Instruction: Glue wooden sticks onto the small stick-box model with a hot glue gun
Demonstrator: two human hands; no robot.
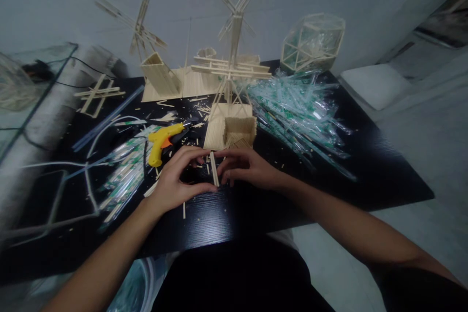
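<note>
Between my hands a short bundle of thin wooden sticks point(214, 169) stands just over the black tabletop. My left hand point(173, 178) spans the bundle, its thumb at the near end and its forefinger at the far end. From the other side my right hand point(252, 168) has its fingertips against the sticks, the forefinger at the far end. Just beyond them is a stick-built windmill model point(234, 48), on a wooden base point(215, 126) with a small open box point(239, 131). Near my left hand lies a yellow hot glue gun point(161, 141).
Clear-wrapped stick packs point(126, 175) lie left, beside a bent white frame point(87, 180). Crumpled plastic wrappers point(296, 102) heap up on the right. Behind stand another windmill model point(157, 73) and a faceted stick frame point(314, 41). Stick scraps point(197, 112) litter the black table point(365, 165).
</note>
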